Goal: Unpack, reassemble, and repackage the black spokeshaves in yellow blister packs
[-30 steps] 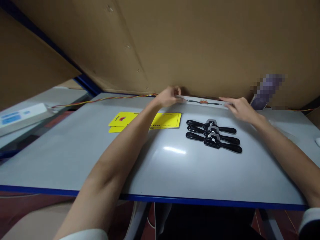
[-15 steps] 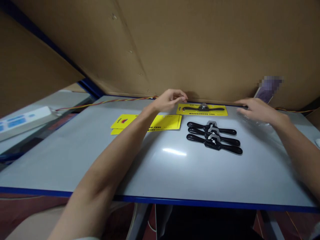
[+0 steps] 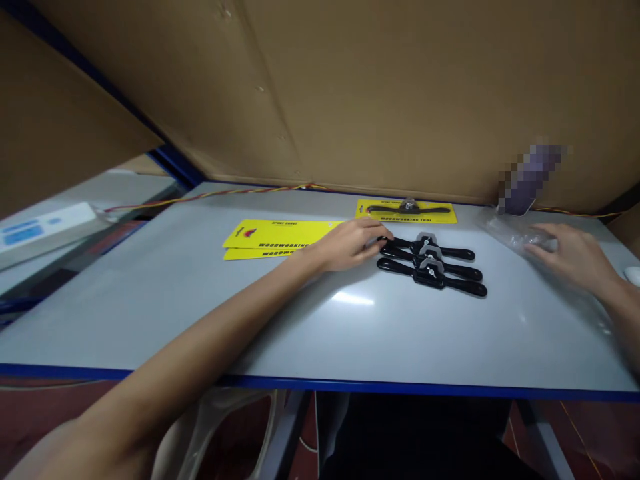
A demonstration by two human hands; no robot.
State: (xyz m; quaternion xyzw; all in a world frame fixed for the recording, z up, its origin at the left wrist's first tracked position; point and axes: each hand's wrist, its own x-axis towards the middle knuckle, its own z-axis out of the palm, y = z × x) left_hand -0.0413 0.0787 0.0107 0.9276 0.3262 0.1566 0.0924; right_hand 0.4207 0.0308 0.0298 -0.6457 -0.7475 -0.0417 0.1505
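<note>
Three black spokeshaves (image 3: 429, 274) lie one behind another on the grey table, each with a metal blade plate at its middle. My left hand (image 3: 353, 245) has its fingertips closed around the left handle end of the farthest spokeshave. To the right, my right hand (image 3: 575, 257) has thumb and fingers around the edge of clear plastic packaging (image 3: 510, 233), whose exact shape is hard to make out. Behind the loose tools, a carded spokeshave (image 3: 409, 208) rests on a yellow card. Yellow cards (image 3: 280, 233) overlap at left, partly covered by my left hand.
A cardboard wall (image 3: 375, 100) rises behind the table (image 3: 175, 320). A blurred purple object (image 3: 525, 187) leans against it at right. Twisted red and yellow wire (image 3: 225, 194) runs along the back edge. At far left sits a white box (image 3: 50, 223) with blue labels.
My left hand has come down from beside the carded spokeshave to the farthest loose spokeshave's handle. My right hand has moved right and nearer, onto the clear plastic.
</note>
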